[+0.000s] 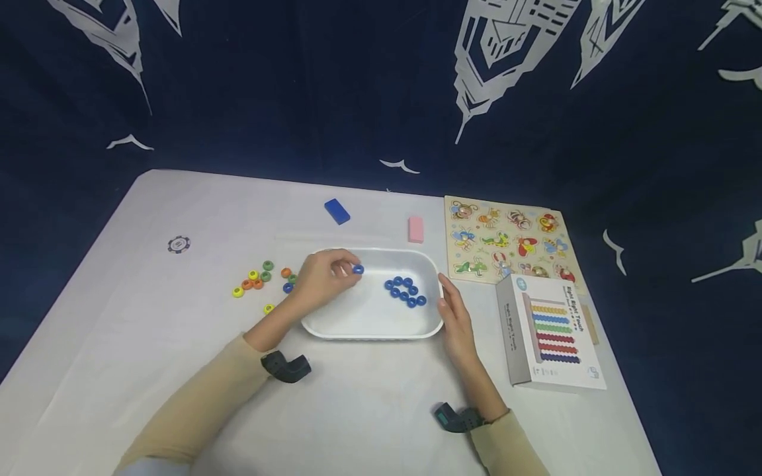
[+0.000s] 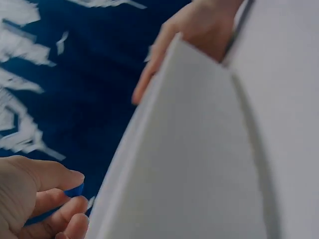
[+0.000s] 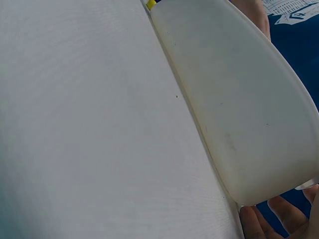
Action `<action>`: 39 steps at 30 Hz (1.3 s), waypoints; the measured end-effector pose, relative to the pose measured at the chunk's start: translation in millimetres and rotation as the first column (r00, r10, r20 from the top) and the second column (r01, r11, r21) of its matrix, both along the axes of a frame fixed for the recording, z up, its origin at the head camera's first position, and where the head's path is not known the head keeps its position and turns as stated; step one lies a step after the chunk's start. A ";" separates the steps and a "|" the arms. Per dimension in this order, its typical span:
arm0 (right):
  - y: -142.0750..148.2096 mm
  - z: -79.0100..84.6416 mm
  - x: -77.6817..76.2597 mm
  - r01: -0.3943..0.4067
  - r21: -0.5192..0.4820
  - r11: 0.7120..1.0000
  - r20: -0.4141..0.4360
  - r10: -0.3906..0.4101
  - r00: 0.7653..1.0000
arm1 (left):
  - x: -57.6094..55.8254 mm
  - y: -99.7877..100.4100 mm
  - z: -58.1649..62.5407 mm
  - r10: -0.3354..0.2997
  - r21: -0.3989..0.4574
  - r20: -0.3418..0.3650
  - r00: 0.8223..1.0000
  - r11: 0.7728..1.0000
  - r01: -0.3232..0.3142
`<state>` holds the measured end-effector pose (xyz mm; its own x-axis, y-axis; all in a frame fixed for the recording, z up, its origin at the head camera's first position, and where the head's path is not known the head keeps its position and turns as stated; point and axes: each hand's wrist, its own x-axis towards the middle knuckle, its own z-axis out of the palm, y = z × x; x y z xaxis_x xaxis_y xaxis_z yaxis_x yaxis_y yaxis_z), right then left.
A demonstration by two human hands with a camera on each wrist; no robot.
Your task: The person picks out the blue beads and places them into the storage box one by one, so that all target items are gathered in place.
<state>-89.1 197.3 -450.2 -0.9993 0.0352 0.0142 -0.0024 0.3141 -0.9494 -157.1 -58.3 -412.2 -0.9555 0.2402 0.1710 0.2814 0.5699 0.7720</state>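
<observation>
My left hand pinches a blue bead between thumb and fingertips, over the left part of a white tray. In the left wrist view, the same blue bead shows between the fingertips, beside the tray wall. Several blue beads lie grouped on the tray's floor toward the right. At the tray's right end, my right hand rests against the rim with its fingers extended. The right wrist view has the fingers at the outside of that end, partly hidden by the tray.
Left of the tray lie loose yellow, orange and green beads, with a blue one near my left wrist. A blue block and a pink block lie behind it. To the right are an insect puzzle board and a white box.
</observation>
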 end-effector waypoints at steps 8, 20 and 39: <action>3.4 -8.1 -3.6 0.000 0.011 1.000 -0.021 0.000 1.000 | -17.3 49.1 -27.0 -0.107 -0.251 0.145 0.984 0.958 0.141; 8.5 -29.0 -8.2 0.012 0.036 0.999 -0.070 -0.009 0.998 | -3.0 60.5 -21.6 -0.164 -0.363 0.051 0.985 0.916 0.171; -0.9 2.1 0.1 0.002 0.023 1.000 -0.028 -0.002 1.000 | 36.0 -88.6 -49.8 0.508 0.313 -0.172 0.844 0.840 -0.443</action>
<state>-89.0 196.4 -448.1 -0.9984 0.0365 0.0428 -0.0280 0.3363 -0.9413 -121.1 -146.9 -462.0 -0.8607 -0.3161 0.3992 0.2196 0.4769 0.8511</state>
